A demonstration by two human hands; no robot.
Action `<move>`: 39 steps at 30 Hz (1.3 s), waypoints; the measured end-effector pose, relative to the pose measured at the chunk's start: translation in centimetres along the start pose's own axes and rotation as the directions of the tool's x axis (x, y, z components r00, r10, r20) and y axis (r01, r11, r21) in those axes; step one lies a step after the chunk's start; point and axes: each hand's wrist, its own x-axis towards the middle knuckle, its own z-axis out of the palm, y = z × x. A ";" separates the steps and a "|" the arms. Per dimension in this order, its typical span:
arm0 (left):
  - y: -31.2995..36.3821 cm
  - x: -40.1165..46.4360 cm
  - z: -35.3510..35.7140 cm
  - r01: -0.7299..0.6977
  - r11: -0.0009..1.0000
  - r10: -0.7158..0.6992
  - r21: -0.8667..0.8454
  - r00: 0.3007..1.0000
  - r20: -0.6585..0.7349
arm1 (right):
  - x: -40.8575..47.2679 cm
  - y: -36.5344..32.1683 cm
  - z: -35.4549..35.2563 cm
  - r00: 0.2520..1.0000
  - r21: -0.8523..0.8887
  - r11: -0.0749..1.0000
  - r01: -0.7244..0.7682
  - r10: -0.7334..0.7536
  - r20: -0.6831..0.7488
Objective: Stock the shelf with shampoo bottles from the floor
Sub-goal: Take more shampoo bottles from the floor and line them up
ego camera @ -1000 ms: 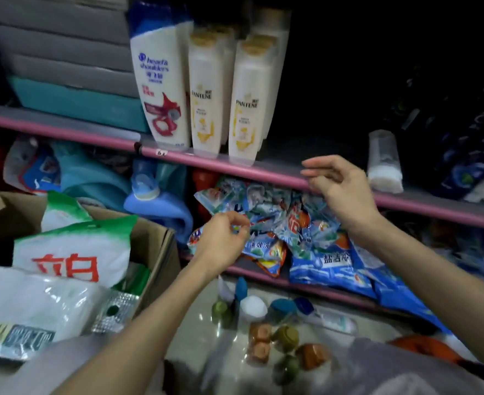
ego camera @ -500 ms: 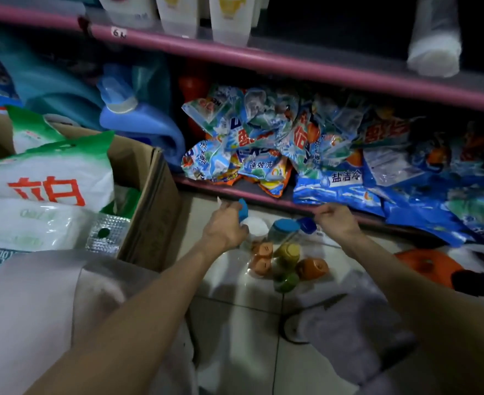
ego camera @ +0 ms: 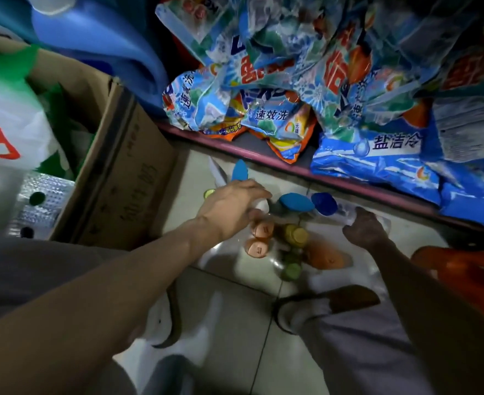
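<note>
The left hand [ego camera: 232, 208] is grabbing a white bottle [ego camera: 262, 206] on the floor [ego camera: 223, 303], and the right hand [ego camera: 366, 232] is holding a clear bottle [ego camera: 346, 213].

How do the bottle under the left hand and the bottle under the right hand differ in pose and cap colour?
The left hand covers a bottle with a white top that stands upright; the right hand grips a clear bottle that lies on its side. The left bottle's cap is white; the lying bottle's cap is blue. Both rest on the floor among the other bottles.
</note>
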 end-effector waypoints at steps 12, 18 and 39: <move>1.2 0.7 1.0 0.065 0.971 -0.078 0.230 0.996 0.047 | 3.7 2.2 2.3 0.990 -0.253 0.966 -0.061 0.027 -0.136; 1.8 1.2 1.1 0.098 0.930 -0.123 0.355 0.991 0.046 | 2.8 3.6 3.9 0.993 -0.291 0.949 -0.117 0.105 -0.054; 9.4 -3.2 -3.4 -0.129 0.979 0.123 0.160 0.991 0.047 | -12.6 -4.1 -14.0 0.894 -0.334 0.942 -0.025 0.170 0.414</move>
